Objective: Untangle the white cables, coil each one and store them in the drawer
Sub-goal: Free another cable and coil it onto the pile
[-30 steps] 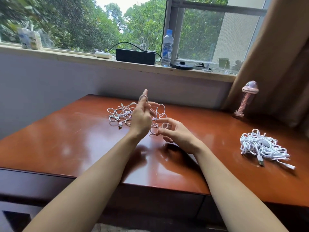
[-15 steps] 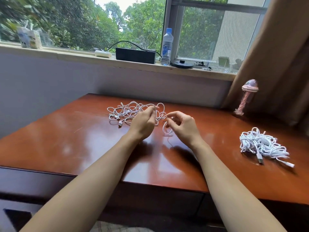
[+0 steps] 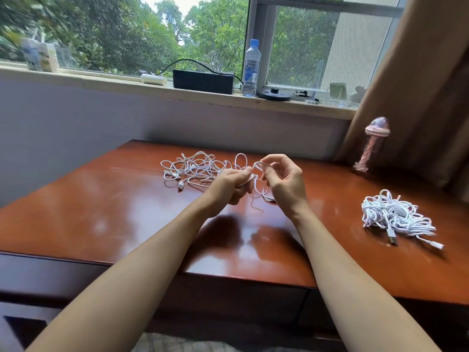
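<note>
A loose tangle of white cables (image 3: 193,168) lies on the far middle of the red-brown desk (image 3: 101,212). One white cable (image 3: 258,185) runs out of it and hangs in loops between my hands above the desk. My left hand (image 3: 232,184) grips a bundle of its loops, fingers curled round them. My right hand (image 3: 284,179) pinches the cable near its top loop with thumb and forefinger, the other fingers lifted. A second heap of white cables (image 3: 396,217) with USB plugs lies on the desk at the right. The drawer front (image 3: 241,295) below the desk edge is closed.
A pink lidded bottle (image 3: 370,146) stands at the desk's back right by a brown curtain (image 3: 426,85). On the window sill are a black box (image 3: 203,78), a water bottle (image 3: 251,68), a white tube (image 3: 153,79) and cartons (image 3: 39,57).
My left hand dropped from a raised finger wrapped in cable to a fist round the loops. My right hand rose and turned from palm-up to pinching the cable beside the left hand.
</note>
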`<state>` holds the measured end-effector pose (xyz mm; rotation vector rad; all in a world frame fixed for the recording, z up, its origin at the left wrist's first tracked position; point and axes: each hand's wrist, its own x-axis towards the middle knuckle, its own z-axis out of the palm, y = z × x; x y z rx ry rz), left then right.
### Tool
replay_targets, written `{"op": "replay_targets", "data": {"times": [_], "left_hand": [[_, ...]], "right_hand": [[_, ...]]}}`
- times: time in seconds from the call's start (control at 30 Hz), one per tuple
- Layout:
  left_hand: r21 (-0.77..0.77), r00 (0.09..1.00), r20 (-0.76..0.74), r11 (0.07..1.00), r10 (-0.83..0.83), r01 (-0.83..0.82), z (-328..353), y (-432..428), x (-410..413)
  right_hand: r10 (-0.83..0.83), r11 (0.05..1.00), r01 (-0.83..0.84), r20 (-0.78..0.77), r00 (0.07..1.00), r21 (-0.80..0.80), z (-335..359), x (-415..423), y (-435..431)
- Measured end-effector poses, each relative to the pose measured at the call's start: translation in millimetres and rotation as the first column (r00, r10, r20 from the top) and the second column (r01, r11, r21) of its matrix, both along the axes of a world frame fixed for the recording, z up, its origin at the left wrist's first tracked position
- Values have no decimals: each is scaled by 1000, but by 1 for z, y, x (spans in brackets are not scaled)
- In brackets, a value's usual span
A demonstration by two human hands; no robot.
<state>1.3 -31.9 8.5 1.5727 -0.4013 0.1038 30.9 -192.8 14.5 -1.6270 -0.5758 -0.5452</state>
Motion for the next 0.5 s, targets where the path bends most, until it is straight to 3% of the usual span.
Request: {"op": "replay_targets", "data": {"times": [0.17,0.33,0.5], "left_hand": [[-308,953,-159,930,-257,200,11,2,-5],[-567,934,-77,786,-348,246,18,4,-5],[-685,923,-59,688,-379,239,20,7,-6]], "right_hand": [[-1,1000,1,9,1000,-1,-1,1,1],[17,995,-23,-60,998,-100,-8,7,3],[106,958,-131,-109,988,-255,-15,7,7]]}}
